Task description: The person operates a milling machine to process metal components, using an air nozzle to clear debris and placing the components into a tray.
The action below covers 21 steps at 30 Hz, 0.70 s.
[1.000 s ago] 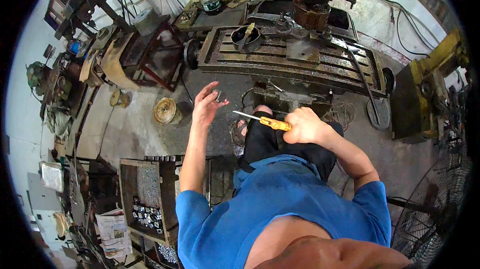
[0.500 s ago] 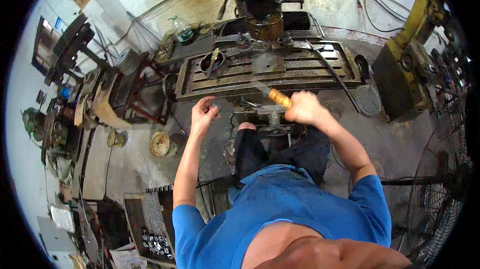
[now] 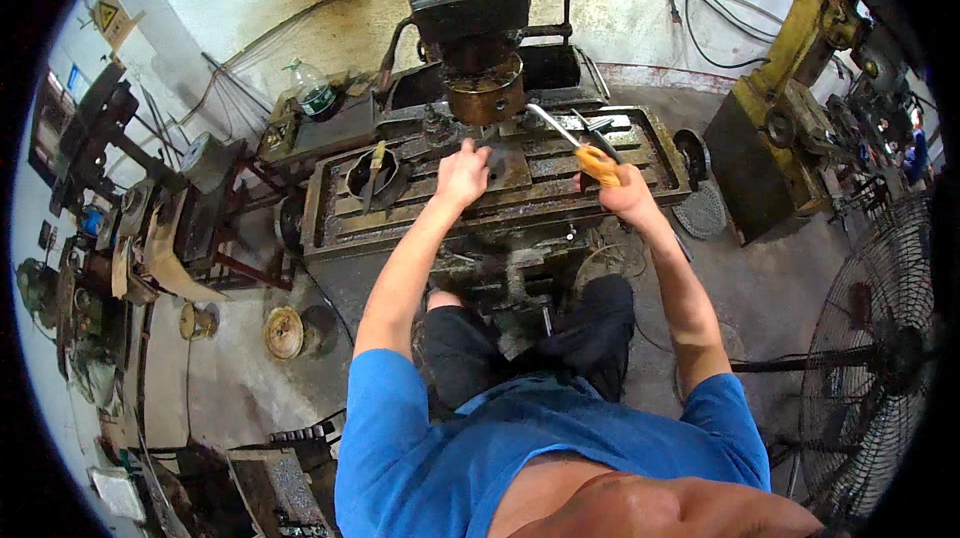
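Note:
My right hand (image 3: pixel 627 192) is closed around the orange-yellow handle of a hand tool (image 3: pixel 598 166). Its slim silver shaft bends at the far tip, close to the round brown spindle head (image 3: pixel 485 93). My left hand (image 3: pixel 463 178) is over the slotted machine table (image 3: pixel 420 216), just below the spindle head. Its fingers are curled; what they pinch, if anything, is too small to make out. Left of that hand, a dark round pot (image 3: pixel 388 185) with a yellow-handled brush (image 3: pixel 376 166) in it stands on the table.
Metal chips lie in the machine table's slots. A clear plastic bottle (image 3: pixel 312 93) stands at the back left. To the right are a yellow machine (image 3: pixel 765 128) and a large caged fan (image 3: pixel 868 358). A yellowish round container (image 3: pixel 284 333) sits on the floor at left.
Both hands have moved forward, from in front of the machine table to over it. The right hand's tool now points at the spindle head. The view has shifted closer to the machine.

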Tool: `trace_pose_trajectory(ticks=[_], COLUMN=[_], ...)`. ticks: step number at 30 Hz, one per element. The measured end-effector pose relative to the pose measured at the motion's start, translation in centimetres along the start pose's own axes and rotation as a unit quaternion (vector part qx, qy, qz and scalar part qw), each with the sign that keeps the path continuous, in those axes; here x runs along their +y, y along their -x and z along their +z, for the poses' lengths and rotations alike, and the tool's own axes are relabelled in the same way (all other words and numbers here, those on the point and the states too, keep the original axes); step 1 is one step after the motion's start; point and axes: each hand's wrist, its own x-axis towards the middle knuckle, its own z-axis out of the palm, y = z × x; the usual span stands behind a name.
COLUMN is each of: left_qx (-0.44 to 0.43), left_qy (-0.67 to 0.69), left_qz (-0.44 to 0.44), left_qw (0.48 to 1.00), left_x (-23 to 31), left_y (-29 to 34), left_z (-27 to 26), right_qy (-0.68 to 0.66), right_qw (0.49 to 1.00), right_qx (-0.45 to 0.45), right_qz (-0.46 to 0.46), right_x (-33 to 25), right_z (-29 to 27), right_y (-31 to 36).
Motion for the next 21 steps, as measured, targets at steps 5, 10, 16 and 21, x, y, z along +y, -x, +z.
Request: trace_pose_trajectory(ticks=[5, 10, 16, 21], left_qx=[-0.011, -0.034, -0.014, 0.031], left_qy=[0.022, -0.036, -0.024, 0.002], left_qz=[0.002, 0.018, 0.01, -0.029], left_qw=[1.0, 0.999, 1.0, 0.999], left_x=[-1.0, -1.5, -1.3, -0.8], left_y=[0.7, 0.6, -1.0, -3.4], left_z=[-0.5, -0.8, 0.7, 3.5], right_qy=[-0.056, 0.182, 0.093, 0.058], right_qw=[0.998, 0.966, 0.986, 0.994], right_qx=[-0.002, 0.085, 0.089, 0.064], right_qz=[0.018, 0.166, 0.108, 0.073], right_x=[10.0, 9.5, 9.2, 11.0], right_z=[2.5, 5.9, 4.3, 3.1], right_y=[1.1, 1.7, 5.6, 8.1])
